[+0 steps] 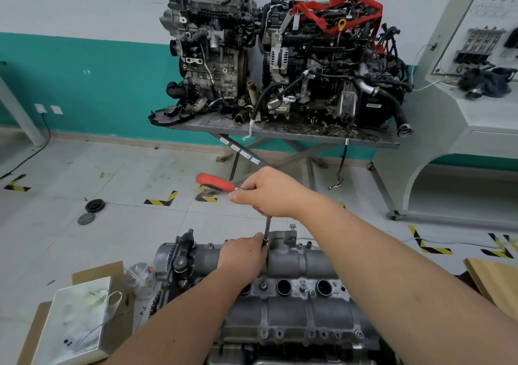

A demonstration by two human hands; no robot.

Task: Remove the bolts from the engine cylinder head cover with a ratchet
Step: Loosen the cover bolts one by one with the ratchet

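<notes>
Ratchet [215,183], red-handled, stands over the far edge of the cylinder head cover [283,289] low in view. Right hand [269,193] has its fingers wrapped around the ratchet head; left hand [242,255] pinches the extension bar [267,230] just above the cover.

ratchet handle [215,183]: red
cylinder head cover [291,294]: grey
floor tape [161,200]: yellow and black stripes
wall band [84,84]: teal
strap [333,14]: red

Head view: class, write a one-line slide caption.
Right hand turns the ratchet; left hand steadies its extension on the cylinder head cover.
</notes>
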